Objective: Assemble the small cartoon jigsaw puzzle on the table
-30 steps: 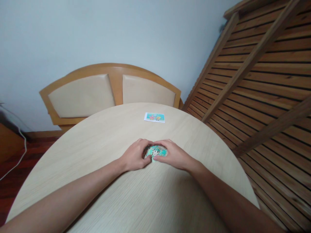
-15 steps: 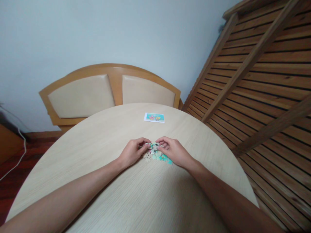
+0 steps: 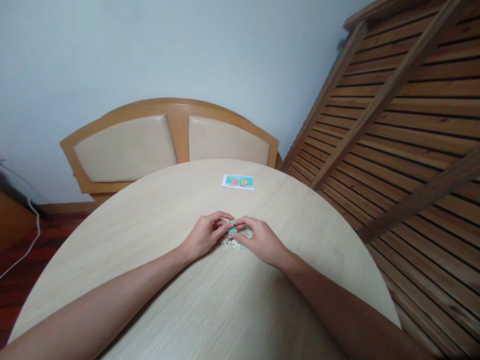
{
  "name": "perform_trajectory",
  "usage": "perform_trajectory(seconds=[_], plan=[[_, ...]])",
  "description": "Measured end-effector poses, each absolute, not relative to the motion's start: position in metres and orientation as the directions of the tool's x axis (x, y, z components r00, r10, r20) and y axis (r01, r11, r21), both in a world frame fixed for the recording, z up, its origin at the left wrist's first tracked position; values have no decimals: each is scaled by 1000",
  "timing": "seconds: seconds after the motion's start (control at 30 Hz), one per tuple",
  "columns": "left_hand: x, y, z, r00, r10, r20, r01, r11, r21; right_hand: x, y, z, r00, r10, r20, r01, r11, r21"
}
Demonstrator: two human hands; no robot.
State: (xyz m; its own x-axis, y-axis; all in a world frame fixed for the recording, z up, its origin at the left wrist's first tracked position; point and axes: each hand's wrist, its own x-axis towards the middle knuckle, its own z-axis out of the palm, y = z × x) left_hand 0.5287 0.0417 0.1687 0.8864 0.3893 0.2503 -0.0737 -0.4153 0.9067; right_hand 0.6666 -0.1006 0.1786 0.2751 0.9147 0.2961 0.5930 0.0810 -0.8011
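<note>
A small heap of jigsaw puzzle pieces, pale and teal, lies near the middle of the round table. At the heap's left side my left hand has its thumb and fingers curled in on some teal pieces. My right hand reaches over the heap from the right, thumb and fingers bent around pieces, its fingertips close to those of my left hand. Pale pieces show between its thumb and index finger. Exactly which pieces each hand grips is partly hidden.
Beyond the hands lies a picture card with a pink and a yellow cartoon figure on teal. A padded wooden headboard stands behind the table. Wooden slats lean on the right. A white cable hangs at the left.
My right hand has moved left over the heap, nearer my left hand. Teal pieces that lay spread at the right have left that spot; teal now shows between the hands.
</note>
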Motion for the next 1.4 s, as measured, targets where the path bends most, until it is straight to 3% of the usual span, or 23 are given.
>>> perform_trajectory(seconds=[0.17, 0.3, 0.47, 0.6, 0.73, 0.93, 1.1, 1.4], plan=[[529, 43, 167, 879, 403, 255, -67, -426, 902, 678, -102, 181, 336, 890, 309, 606, 47, -794], [527, 42, 170, 855, 420, 304, -32, -542, 840, 687, -104, 185, 358, 890, 283, 609, 8, -793], [524, 40, 171, 908, 245, 340, -14, -794, 608, 699, -117, 192, 233, 937, 260, 747, -1, -665], [524, 40, 170, 936, 136, 326, -51, -861, 506, 711, -130, 199, 125, 982, 145, 832, -24, -554], [525, 41, 168, 933, 154, 324, -31, -866, 500, 711, -131, 201, 110, 990, 90, 855, -48, -516], [525, 41, 169, 911, 240, 335, -18, -789, 614, 705, -124, 200, 138, 975, 176, 888, -43, -458], [525, 42, 171, 875, 336, 350, 18, -744, 668, 704, -123, 203, 212, 957, 197, 871, -94, -481], [525, 40, 174, 885, 318, 341, 11, -746, 666, 710, -119, 201, 290, 924, 249, 854, -132, -503]])
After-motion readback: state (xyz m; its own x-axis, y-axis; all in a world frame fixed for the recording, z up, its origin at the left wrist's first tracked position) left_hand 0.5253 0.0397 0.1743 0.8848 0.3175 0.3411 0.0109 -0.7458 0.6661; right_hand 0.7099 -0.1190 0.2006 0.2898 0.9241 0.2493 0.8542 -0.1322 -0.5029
